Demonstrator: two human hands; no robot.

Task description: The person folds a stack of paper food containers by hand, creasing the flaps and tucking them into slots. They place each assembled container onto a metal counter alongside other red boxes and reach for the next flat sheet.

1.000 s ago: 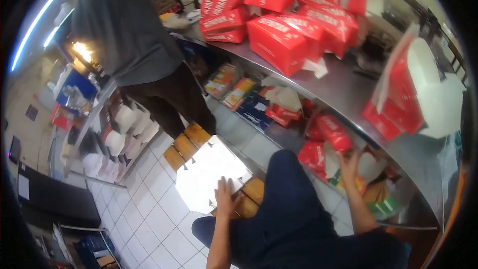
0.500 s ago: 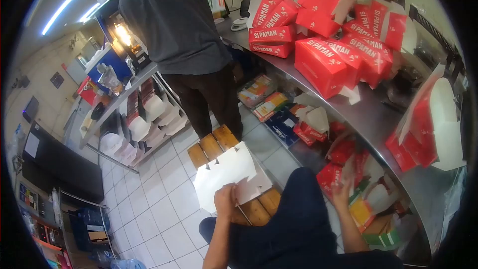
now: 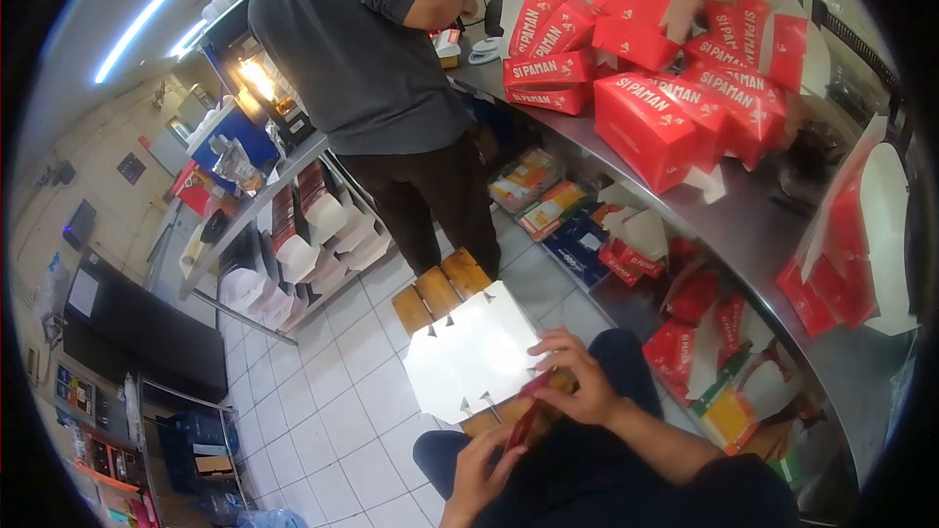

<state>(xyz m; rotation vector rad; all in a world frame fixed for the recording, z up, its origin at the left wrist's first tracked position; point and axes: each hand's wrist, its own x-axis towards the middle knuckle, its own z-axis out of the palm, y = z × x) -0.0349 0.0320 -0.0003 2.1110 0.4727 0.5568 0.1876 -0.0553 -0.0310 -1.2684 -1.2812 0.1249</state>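
A white-faced box blank (image 3: pixel 469 347) lies across a slatted wooden stool (image 3: pixel 440 286) between my knees. Small slots show along its edges. Its near edge is bent up, showing red outer flaps (image 3: pixel 529 415). My left hand (image 3: pixel 481 469) pinches one red flap at the near left. At the near right, my right hand (image 3: pixel 579 381) grips the edge of the blank, thumb on the red side and fingers over the white face.
A metal table (image 3: pixel 724 225) on the right bears red folded boxes (image 3: pixel 650 127). More boxes and packets lie on the shelf below it. A person (image 3: pixel 357 49) stands ahead, near a rack of stacked white cartons (image 3: pixel 313 235).
My right hand has come from beside the lower shelf to the blank. My left hand has moved down to its near edge, where the red flaps now stand up.
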